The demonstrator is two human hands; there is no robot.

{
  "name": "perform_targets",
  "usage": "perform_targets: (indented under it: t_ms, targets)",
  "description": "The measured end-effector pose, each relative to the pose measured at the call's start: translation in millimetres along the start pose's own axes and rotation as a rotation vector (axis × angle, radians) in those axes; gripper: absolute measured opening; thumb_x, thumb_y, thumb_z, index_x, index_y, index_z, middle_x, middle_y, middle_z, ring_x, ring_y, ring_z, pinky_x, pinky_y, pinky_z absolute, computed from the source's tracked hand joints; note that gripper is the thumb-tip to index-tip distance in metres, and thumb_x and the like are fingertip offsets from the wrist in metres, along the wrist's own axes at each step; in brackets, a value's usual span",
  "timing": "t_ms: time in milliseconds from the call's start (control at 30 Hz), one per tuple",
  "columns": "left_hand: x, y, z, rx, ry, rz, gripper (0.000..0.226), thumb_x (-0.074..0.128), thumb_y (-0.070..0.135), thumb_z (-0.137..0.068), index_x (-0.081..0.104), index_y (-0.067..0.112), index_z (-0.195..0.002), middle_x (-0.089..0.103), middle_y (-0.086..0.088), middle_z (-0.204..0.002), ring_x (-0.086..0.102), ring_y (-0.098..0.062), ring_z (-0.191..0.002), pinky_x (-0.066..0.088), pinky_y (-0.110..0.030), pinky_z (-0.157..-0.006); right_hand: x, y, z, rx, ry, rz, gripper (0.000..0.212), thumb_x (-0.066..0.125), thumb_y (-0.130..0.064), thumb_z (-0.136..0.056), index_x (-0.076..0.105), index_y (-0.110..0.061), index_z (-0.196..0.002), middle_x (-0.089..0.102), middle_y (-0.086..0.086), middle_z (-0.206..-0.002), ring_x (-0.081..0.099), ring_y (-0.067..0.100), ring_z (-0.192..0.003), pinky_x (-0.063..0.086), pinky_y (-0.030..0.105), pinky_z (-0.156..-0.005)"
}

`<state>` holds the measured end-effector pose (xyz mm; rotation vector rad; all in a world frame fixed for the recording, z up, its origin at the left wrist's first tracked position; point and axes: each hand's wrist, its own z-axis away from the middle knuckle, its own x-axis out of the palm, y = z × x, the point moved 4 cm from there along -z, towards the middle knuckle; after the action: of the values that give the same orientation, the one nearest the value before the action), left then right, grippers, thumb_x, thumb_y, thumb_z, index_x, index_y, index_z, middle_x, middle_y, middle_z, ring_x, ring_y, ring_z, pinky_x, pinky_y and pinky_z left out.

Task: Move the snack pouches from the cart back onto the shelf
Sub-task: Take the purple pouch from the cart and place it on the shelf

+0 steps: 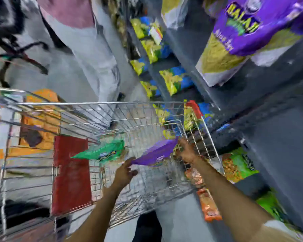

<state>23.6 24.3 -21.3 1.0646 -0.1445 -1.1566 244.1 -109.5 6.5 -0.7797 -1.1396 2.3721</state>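
Note:
A purple snack pouch (156,153) hangs over the wire cart (98,103), held between both hands. My left hand (125,172) pinches its near left corner. My right hand (186,151) grips its far right end next to the cart's side. A green snack pouch (103,151) lies inside the cart, to the left of the purple one. On the right stands the grey shelf (269,102), with a large purple pouch (243,28) on an upper level. The frame is blurred by motion.
A person in light trousers (94,55) stands just beyond the cart. Yellow and blue packs (173,79) fill the far shelves. Green and orange packs (238,165) sit low on the right, orange ones (208,205) by the cart. A red panel (70,173) hangs in the cart.

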Motion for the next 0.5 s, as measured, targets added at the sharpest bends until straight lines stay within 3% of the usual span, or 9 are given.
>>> perform_targets:
  t_ms: [33, 67, 100, 133, 167, 267, 367, 433, 500]
  targets:
    - [4, -2, -7, 0.013, -0.012, 0.051, 0.051, 0.064, -0.008, -0.076, 0.049, -0.005, -0.124, 0.055, -0.026, -0.127, 0.063, -0.024, -0.103, 0.044, -0.011, -0.071, 1, 1, -12, -0.011, 0.006, 0.066, 0.051, 0.054, 0.027, -0.066, 0.049, 0.012, -0.114, 0.06, 0.03, -0.113, 0.061, 0.014, -0.093, 0.043, 0.009, -0.075]
    - [4, 0, -12, 0.033, 0.001, 0.04, 0.045, 0.064, -0.007, -0.076, 0.054, -0.005, -0.12, 0.058, -0.027, -0.124, 0.065, -0.005, -0.093, 0.043, -0.006, -0.071, 0, 1, -19, 0.001, 0.021, 0.138, 0.04, 0.055, 0.021, -0.07, 0.054, 0.009, -0.109, 0.066, 0.023, -0.1, 0.063, 0.005, -0.083, 0.045, 0.01, -0.07]
    - [6, 0, -15, 0.048, 0.024, 0.041, 0.038, 0.064, -0.006, -0.076, 0.059, -0.005, -0.114, 0.061, -0.029, -0.118, 0.06, 0.014, -0.081, 0.042, -0.006, -0.069, -2, 5, -26, 0.032, 0.05, 0.211, 0.024, 0.053, 0.014, -0.077, 0.058, 0.007, -0.098, 0.069, 0.013, -0.079, 0.061, -0.005, -0.066, 0.045, 0.007, -0.059]
    - [8, 1, -17, 0.04, 0.05, 0.015, 0.031, 0.065, -0.004, -0.077, 0.064, -0.006, -0.107, 0.065, -0.029, -0.111, 0.056, 0.022, -0.075, 0.041, -0.01, -0.069, -4, 8, -32, 0.068, 0.098, 0.254, 0.013, 0.048, 0.01, -0.081, 0.059, 0.004, -0.086, 0.067, 0.006, -0.063, 0.058, -0.003, -0.05, 0.047, 0.012, -0.048]
    - [10, -2, -20, 0.029, 0.084, 0.005, 0.024, 0.066, 0.0, -0.077, 0.067, -0.005, -0.101, 0.069, -0.026, -0.103, 0.057, 0.018, -0.077, 0.041, -0.017, -0.069, -4, 9, -37, 0.062, 0.125, 0.263, 0.016, 0.046, 0.011, -0.082, 0.06, 0.004, -0.08, 0.065, 0.005, -0.059, 0.058, 0.003, -0.051, 0.048, 0.017, -0.047]
    - [7, -2, -21, 0.001, 0.16, -0.02, 0.014, 0.064, 0.007, -0.081, 0.071, -0.003, -0.086, 0.064, -0.014, -0.075, 0.054, -0.012, -0.083, 0.036, -0.028, -0.068, 2, 4, -29, -0.024, 0.133, 0.244, 0.023, 0.053, 0.013, -0.076, 0.065, 0.003, -0.093, 0.068, 0.02, -0.086, 0.058, 0.015, -0.074, 0.05, 0.03, -0.069]
    - [-2, 21, -15, 0.108, 0.21, 0.078, 0.011, 0.06, 0.01, -0.085, 0.068, 0.004, -0.08, 0.061, -0.016, -0.072, 0.05, -0.013, -0.08, 0.036, -0.032, -0.069, -1, -1, -7, -0.055, 0.158, 0.134, 0.026, 0.051, 0.014, -0.079, 0.06, 0.007, -0.102, 0.065, 0.027, -0.104, 0.056, 0.006, -0.079, 0.046, 0.014, -0.066]
    - [-12, 49, -2, 0.221, 0.244, 0.087, 0.013, 0.055, 0.02, -0.086, 0.062, 0.014, -0.078, 0.063, -0.024, -0.076, 0.051, -0.016, -0.077, 0.039, -0.038, -0.068, -8, -13, 12, -0.109, 0.165, -0.009, 0.029, 0.048, 0.016, -0.081, 0.055, 0.007, -0.108, 0.063, 0.022, -0.108, 0.058, 0.0, -0.083, 0.043, 0.001, -0.066]
    - [-22, 82, 15, 0.352, 0.26, 0.038, 0.021, 0.048, 0.027, -0.084, 0.06, 0.009, -0.085, 0.064, -0.027, -0.08, 0.056, -0.025, -0.073, 0.042, -0.041, -0.065, -23, -30, 41, -0.176, 0.186, -0.146, 0.031, 0.042, 0.019, -0.082, 0.053, 0.007, -0.108, 0.057, 0.014, -0.103, 0.055, -0.016, -0.071, 0.042, -0.001, -0.067]
